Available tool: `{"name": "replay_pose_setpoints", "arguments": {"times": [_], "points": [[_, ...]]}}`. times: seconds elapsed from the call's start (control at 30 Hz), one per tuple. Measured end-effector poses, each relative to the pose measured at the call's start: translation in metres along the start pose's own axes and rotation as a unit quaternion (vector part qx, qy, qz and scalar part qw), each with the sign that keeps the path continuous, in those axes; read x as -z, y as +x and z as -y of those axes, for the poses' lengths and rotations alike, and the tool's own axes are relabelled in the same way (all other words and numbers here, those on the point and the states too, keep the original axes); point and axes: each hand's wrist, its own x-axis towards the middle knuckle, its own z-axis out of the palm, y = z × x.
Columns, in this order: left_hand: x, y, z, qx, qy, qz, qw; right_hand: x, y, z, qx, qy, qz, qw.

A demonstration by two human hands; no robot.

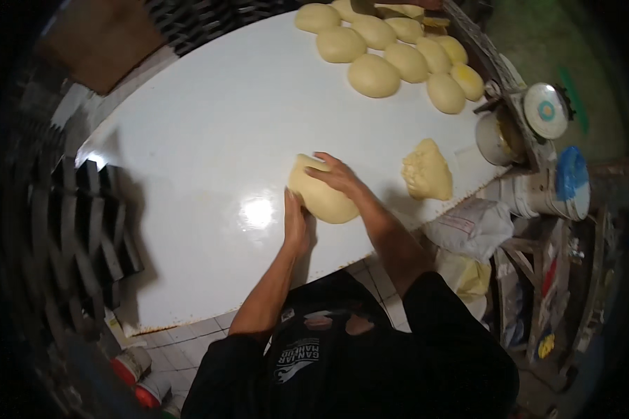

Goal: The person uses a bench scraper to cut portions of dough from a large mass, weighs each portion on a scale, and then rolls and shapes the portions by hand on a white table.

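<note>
A large, smooth, pale yellow lump of dough [326, 201] lies on the white tabletop [189, 153] near its front edge. My right hand [335, 176] is curved over its upper right side, thumb and fingers apart against the surface. Along the dough's left side my left hand [295, 222] presses with its fingers held together, so the lump is gripped between both hands. Its underside is hidden. To the right sits a rougher, lumpy piece of dough [427, 171], apart from my hands.
Several rounded dough balls [374, 75] stand grouped at the far right. A metal pot [500, 136] and a round-dished scale [546, 111] are at the right edge. Dark stacked pans [94, 223] border the left side. A plastic bag [472, 227] lies below the right edge.
</note>
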Motion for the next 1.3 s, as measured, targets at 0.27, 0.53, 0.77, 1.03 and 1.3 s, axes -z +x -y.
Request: {"name": "replay_pose_setpoints", "arguments": {"times": [0.27,0.53,0.77,1.03,1.3], "points": [[-0.095,-0.022,-0.198,-0.306,0.018,0.159,0.938,0.093,-0.07,0.128,0.265,0.157,-0.073,0.949],[0.027,-0.063,0.048,-0.127,0.569,0.099,0.806,-0.033,-0.185,-0.078,0.122,-0.128,0.056,0.983],[0.017,-0.003,-0.065,-0.232,0.313,-0.157,0.907,0.087,-0.02,-0.083,0.191,-0.284,-0.153,0.927],[-0.104,0.036,-0.03,-0.071,-0.207,-0.01,0.976,0.077,-0.002,0.046,0.069,0.009,0.091,0.993],[-0.061,-0.007,0.011,-0.206,0.226,-0.067,0.95,0.03,-0.075,-0.045,0.266,-0.007,-0.089,0.96]]}}
